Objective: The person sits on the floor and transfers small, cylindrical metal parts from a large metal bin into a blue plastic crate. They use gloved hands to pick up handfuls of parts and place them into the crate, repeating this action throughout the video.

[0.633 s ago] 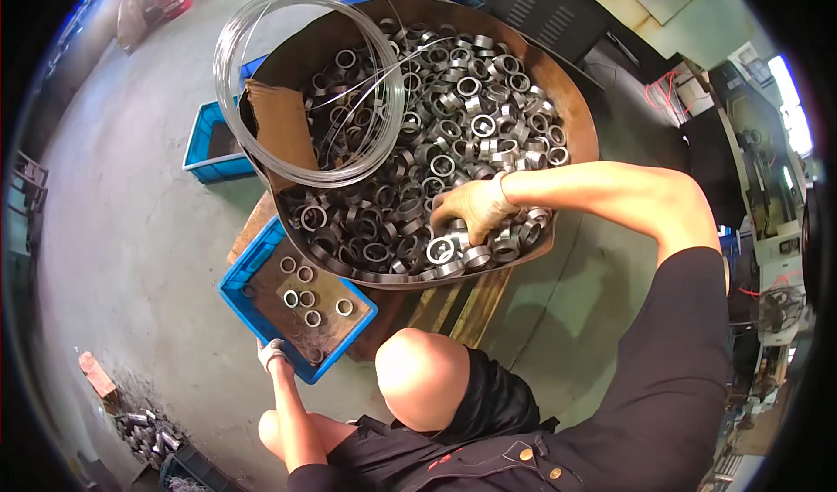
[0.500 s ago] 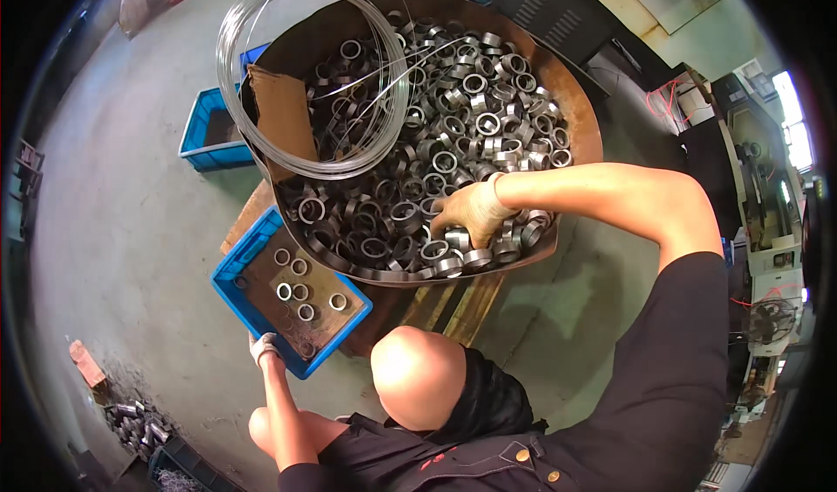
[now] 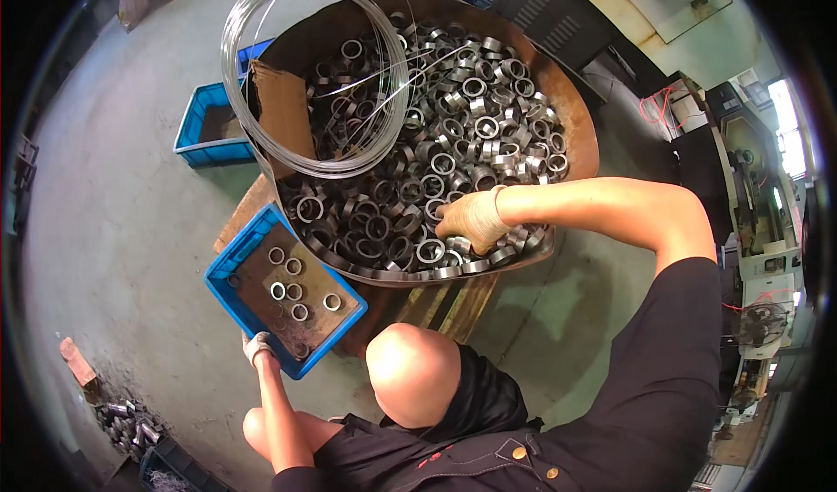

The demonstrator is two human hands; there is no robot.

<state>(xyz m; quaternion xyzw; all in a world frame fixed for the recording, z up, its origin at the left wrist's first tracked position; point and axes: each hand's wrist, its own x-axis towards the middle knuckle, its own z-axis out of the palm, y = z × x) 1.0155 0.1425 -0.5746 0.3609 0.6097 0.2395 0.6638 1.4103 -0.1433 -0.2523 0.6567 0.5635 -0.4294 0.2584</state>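
Observation:
My right hand, in a work glove, reaches into a large rusty metal bin heaped with short steel rings. Its fingers curl down onto rings near the bin's front side, and the fingertips are hidden among them. At the lower left, my gloved left hand grips the near-left rim of a shallow blue plastic crate. Several loose rings lie spread over the crate's dirty brown bottom. The crate is tilted and sits against the bin's left front.
A coil of shiny wire lies over the bin's left part, beside a cardboard piece. Another blue crate stands behind. Wooden pallet boards show under the bin. A dark cabinet stands at the back right.
My right hand has moved slightly among the rings, its fingers now lower and more hidden. The view has shifted a little. My left hand keeps its grip on the crate.

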